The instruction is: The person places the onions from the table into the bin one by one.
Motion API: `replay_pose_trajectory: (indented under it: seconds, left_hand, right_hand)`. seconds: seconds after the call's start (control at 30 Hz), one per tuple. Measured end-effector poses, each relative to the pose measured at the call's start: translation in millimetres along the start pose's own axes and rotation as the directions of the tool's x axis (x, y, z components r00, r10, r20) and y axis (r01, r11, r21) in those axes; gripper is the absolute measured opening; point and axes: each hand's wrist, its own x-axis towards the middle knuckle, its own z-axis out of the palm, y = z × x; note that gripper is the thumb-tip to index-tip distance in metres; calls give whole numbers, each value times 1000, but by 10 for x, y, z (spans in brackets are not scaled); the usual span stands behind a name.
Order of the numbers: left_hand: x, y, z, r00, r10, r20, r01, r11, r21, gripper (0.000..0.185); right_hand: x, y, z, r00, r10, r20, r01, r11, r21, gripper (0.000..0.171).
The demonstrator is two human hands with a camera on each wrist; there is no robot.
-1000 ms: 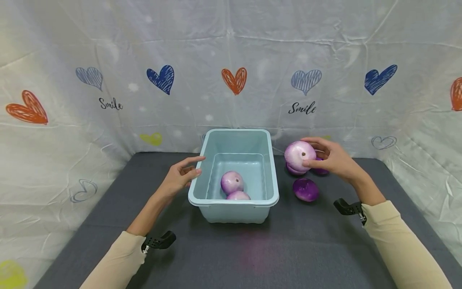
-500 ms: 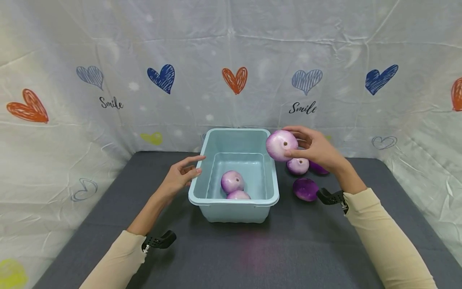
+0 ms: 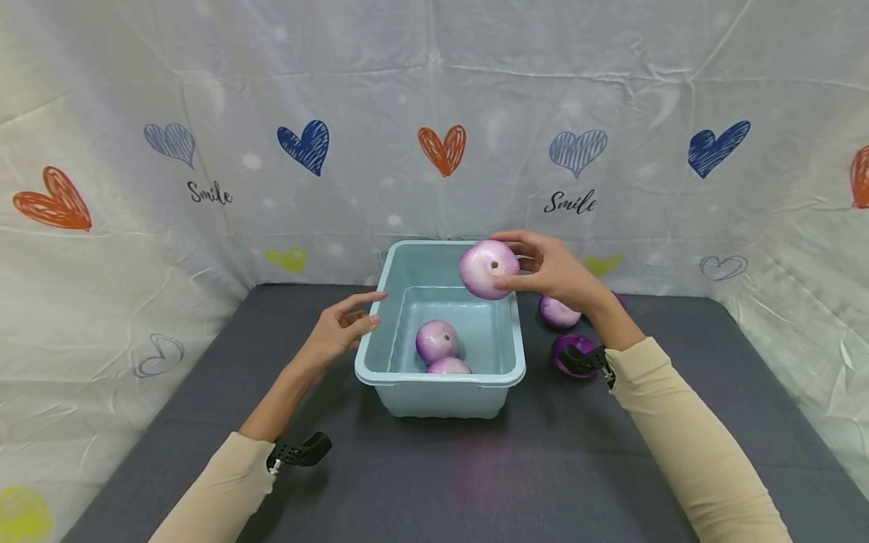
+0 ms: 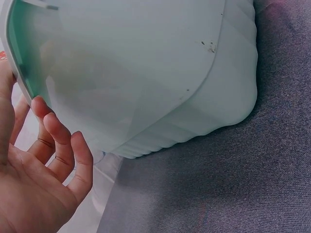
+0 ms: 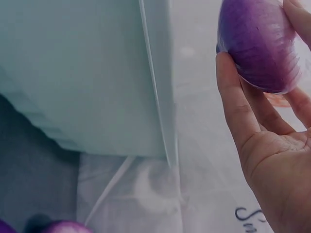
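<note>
The right hand (image 3: 553,270) grips a pale purple onion (image 3: 488,269) between thumb and curled fingers, holding it in the air over the far right part of the light blue bin (image 3: 440,392). In the right wrist view the same onion (image 5: 256,44) sits against the fingertips, with the bin's outer wall (image 5: 87,77) to its left.

The left hand (image 3: 337,332) rests beside the left rim of the bin, fingers relaxed and loosely spread, holding nothing; the left wrist view shows those fingers (image 4: 63,155) just beside the bin wall (image 4: 146,73), though whether they touch it is unclear.

Two onions lie inside the bin: one (image 3: 437,341) near the middle of the floor and another (image 3: 448,367) against the near wall, touching or nearly touching each other.

On the dark grey counter (image 3: 434,483), right of the bin, a pale onion (image 3: 558,311) lies behind the right forearm and a dark purple onion (image 3: 569,348) sits nearer, partly hidden by the wrist strap. A white backdrop (image 3: 434,113) printed with hearts surrounds the counter.
</note>
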Motion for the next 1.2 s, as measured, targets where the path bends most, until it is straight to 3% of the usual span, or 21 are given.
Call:
replay_pose_trajectory:
  seconds: [0.27, 0.53, 1.2]
  left_hand:
    - [-3, -6, 2, 1000, 6, 7, -6, 1000, 6, 46]
    - [2, -16, 6, 1000, 2, 5, -2, 1000, 10, 46]
    - [2, -12, -2, 1000, -2, 12, 2, 1000, -8, 46]
  right_hand:
    - [108, 1, 148, 999, 19, 34, -19, 1000, -3, 63]
    - [104, 38, 146, 998, 21, 67, -24, 999, 37, 62]
    - [-271, 251, -316, 999, 40, -9, -39, 997, 73, 59]
